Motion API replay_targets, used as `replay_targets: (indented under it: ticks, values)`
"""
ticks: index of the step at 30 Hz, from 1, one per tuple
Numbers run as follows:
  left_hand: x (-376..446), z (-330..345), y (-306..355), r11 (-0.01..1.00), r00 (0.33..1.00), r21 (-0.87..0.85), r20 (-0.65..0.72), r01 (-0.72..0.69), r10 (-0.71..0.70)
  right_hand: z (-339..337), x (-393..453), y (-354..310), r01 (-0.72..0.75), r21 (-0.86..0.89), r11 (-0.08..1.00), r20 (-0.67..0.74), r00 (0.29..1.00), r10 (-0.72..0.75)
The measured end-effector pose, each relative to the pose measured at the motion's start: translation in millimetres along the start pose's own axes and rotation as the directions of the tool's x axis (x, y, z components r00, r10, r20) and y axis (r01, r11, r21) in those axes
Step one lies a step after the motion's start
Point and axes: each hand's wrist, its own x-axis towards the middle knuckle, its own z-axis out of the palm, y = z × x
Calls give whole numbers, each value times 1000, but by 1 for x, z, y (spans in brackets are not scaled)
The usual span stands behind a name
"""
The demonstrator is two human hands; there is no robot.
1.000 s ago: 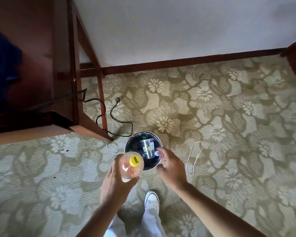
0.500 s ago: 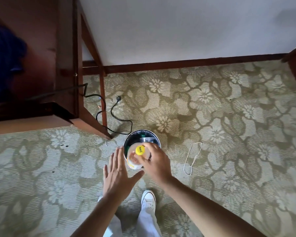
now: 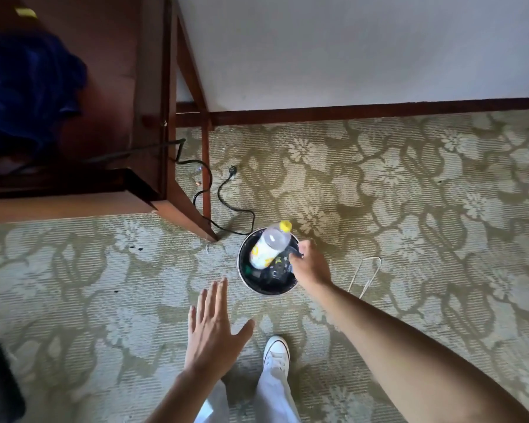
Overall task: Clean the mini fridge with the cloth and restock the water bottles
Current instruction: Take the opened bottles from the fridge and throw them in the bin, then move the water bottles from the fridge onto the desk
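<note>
Head view, bottle (image 3: 269, 246) tilted in bin (image 3: 245, 277), left hand (image 3: 212, 332) fingers spread, right hand (image 3: 309, 264) unclear

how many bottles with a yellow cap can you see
1. The bottle lies tilted across the top of the bin on the carpet, cap at the far rim. Others may be buried in the bin's dark contents.

Clear plastic bottle (image 3: 269, 246); glossy wood cabinet (image 3: 153, 87).

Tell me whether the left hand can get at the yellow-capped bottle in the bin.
Probably yes: the left hand is open and holds nothing, and the bottle lies tilted atop the bin, uncovered.
</note>
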Motion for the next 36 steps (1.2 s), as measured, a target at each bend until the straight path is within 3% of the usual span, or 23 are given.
replay_targets:
  ticks: [6, 11, 16, 20, 24, 30, 36]
  values:
    - [-1, -9, 21, 1000, 999, 14, 25, -27, 27, -36, -17, 20, -51, -46, 998, -34, 998, 49]
    - [-10, -37, 41, 995, 999, 81, 3, -50, 50, -68, -48, -1, 132, -181, 975, -53, 988, -144]
    - [-39, -93, 69, 974, 995, 217, -71, -58, 75, -90, -109, -46, 426, -370, 826, -80, 871, -485]
    - [-81, -140, 89, 961, 984, 266, -132, -80, 118, -113, -166, -83, 508, -522, 685, -39, 788, -614]
    - [-132, -168, 96, 946, 971, 296, -151, -134, 185, -135, -224, -107, 517, -596, 615, -44, 744, -667]
    - [-210, -188, 92, 941, 962, 299, -167, -159, 215, -148, -317, -120, 521, -609, 597, -115, 687, -717]
    - [-289, -208, 59, 901, 883, 368, -309, -231, 352, -134, -423, -121, 527, -610, 591, -250, 579, -776]
